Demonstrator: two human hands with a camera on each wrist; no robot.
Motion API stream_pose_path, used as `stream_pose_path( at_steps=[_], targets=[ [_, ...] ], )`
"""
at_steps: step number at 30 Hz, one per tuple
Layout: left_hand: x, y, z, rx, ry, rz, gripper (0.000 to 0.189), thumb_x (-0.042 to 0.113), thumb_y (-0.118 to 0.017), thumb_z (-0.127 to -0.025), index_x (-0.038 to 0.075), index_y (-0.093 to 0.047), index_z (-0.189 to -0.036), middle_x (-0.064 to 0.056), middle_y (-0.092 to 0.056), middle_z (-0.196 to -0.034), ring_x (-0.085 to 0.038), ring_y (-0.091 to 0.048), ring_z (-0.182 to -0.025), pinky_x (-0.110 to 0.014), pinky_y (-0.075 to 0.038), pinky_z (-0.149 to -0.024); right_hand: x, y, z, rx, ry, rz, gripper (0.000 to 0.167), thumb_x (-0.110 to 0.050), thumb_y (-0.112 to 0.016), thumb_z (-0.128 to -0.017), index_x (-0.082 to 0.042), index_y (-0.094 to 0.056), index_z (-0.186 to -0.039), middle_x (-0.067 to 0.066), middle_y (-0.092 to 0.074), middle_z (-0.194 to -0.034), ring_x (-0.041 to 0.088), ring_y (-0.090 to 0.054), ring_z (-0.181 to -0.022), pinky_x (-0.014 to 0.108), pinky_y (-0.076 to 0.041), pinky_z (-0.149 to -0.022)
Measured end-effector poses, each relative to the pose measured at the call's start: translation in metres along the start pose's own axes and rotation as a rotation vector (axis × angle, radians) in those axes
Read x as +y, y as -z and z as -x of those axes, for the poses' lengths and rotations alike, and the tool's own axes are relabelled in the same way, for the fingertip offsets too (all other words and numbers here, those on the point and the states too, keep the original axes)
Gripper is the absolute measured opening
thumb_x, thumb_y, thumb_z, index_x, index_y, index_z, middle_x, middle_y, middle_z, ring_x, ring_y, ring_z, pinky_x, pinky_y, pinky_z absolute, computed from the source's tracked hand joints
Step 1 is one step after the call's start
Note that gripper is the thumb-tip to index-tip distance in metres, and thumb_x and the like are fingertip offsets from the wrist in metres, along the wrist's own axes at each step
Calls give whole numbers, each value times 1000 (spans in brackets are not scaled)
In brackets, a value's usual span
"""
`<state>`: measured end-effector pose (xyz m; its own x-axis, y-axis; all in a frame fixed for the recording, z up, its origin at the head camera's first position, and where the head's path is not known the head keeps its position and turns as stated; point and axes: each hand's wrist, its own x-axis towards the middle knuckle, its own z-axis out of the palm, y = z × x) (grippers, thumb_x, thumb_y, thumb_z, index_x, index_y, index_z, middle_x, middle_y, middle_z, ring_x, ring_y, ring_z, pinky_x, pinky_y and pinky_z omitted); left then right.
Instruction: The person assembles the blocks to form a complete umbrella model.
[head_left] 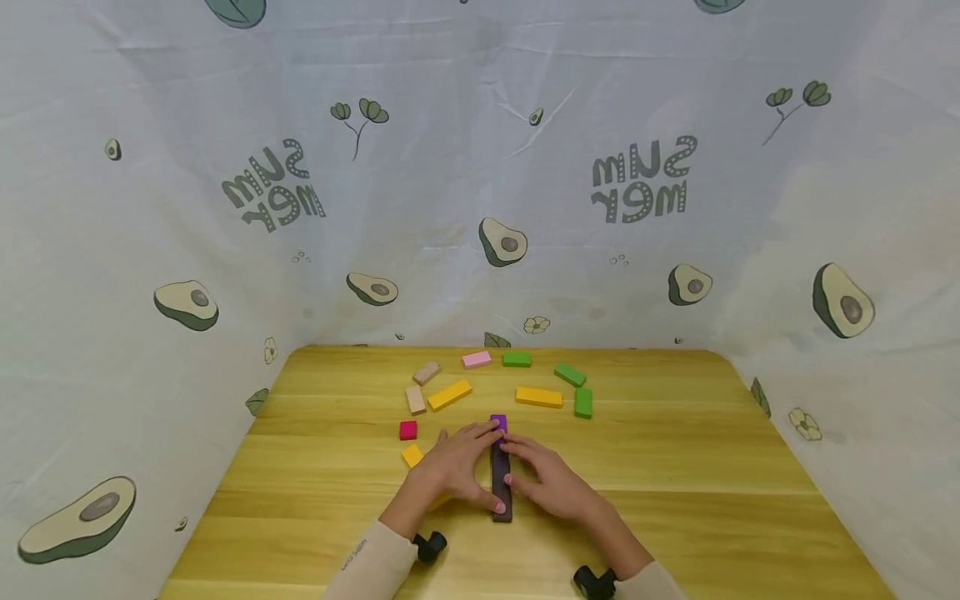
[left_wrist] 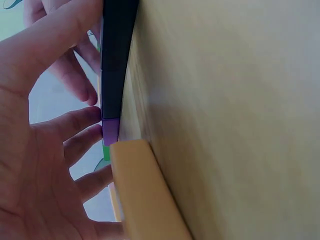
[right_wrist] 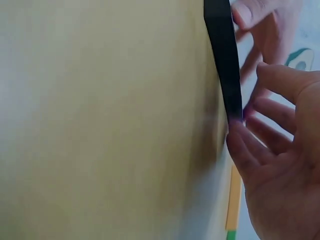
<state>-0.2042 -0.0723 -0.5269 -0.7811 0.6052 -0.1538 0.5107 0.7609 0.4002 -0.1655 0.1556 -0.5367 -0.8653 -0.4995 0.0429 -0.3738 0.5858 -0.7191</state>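
A row of dark blocks [head_left: 502, 487] with a purple block [head_left: 498, 419] at its far end lies on the table in front of the person. From the left side, the left hand [head_left: 459, 465] reaches over it: its thumb rests at the near part, while its fingertips touch the purple end. The right hand [head_left: 551, 482] is on the other side, its fingertips against the row near the purple block and its thumb close to the dark side. Both hands' fingers are spread and mostly straight. In the left wrist view, an orange-yellow block [left_wrist: 145, 190] stands beside the left fingers.
Around the row lie yellow blocks [head_left: 538, 397], green blocks [head_left: 583, 403], a pink block [head_left: 477, 360], tan blocks [head_left: 416, 400] and a red block [head_left: 407, 430]. The wooden table [head_left: 675, 467] meets a printed cloth [head_left: 480, 167] at its back and sides.
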Motion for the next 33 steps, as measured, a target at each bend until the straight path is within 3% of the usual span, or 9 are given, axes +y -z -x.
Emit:
stream_pose_path(
  at_steps=[5,10,17,33],
  targets=[
    [1,-3,2,0,13,5,118,78,-81,-65,30,-34,-162,12,-26,-170,-26,-29,-157,-76,-24,-117,11,8,-7,77,-19,25,45,-23,-65,-103,-6,-58,-145,15,-53,-152,37,-52,-140,54,-46,-112],
    [0,-3,3,1,24,8,118,78,-80,-65,30,-34,-162,12,-26,-170,-24,-29,-157,-74,-23,-119,18,24,-17,158,-78,74,38,-21,-66,-102,-7,-63,-137,10,-61,-141,34,-58,-132,54,-49,-110],
    [-1,-2,3,6,21,20,117,77,-82,-65,31,-36,-162,12,-26,-170,-25,-29,-157,-75,-22,-119,31,45,-35,250,-104,198,34,-14,-68,-99,0,-65,-131,19,-64,-134,40,-60,-127,57,-49,-108],
    [-3,-2,1,8,18,43,116,77,-82,-65,32,-36,-161,13,-27,-170,-24,-28,-157,-76,-19,-119,56,60,-66,272,-190,272,43,-17,-67,-100,1,-60,-138,25,-54,-147,46,-47,-140,60,-39,-117]
  ],
)
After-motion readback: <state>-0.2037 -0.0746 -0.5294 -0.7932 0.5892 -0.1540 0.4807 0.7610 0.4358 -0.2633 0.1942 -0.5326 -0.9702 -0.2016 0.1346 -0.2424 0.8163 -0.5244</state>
